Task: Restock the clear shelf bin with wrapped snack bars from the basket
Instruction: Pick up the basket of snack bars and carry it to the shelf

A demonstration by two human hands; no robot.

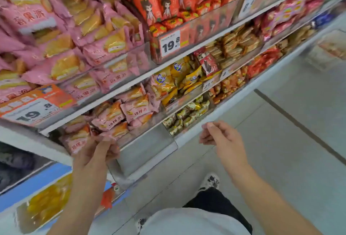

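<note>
Reaching up to the lower shelf, the left hand [97, 152] has its fingers curled round a pink wrapped snack bar [110, 135] at the front lip of the clear shelf bin [149, 146]. The bar sits at about 12 o'clock from the knuckles, right at the fingertips, and its long axis seems to run roughly from 8 to 2 o'clock, along the shelf edge; motion blur keeps me from being surer. The rest of the pink bars [119, 115] are heaped just beyond it, toward 1 o'clock, inside the bin behind the clear front wall.

The right hand [219, 135] hangs apart from the shelf, at 3 o'clock from the left hand, with fingers loosely curled. The thumb and forefinger look close together, but nothing shows between them, so I read it as holding nothing. It sits just below the neighbouring compartment of gold-wrapped sweets [185, 117], not the pink one.

The basket does not show in this view, so where the supply lies cannot be told.

As I judge it, the left hand is plainly the nearer one and carries the move: the bar has to travel up and away, toward 12 to 1 o'clock, over the clear front wall and onto the heap. Keeping its long axis along the shelf should let it lie flat with the others. The risk is the bar catching on the wall's top edge and sliding out forward.
</note>
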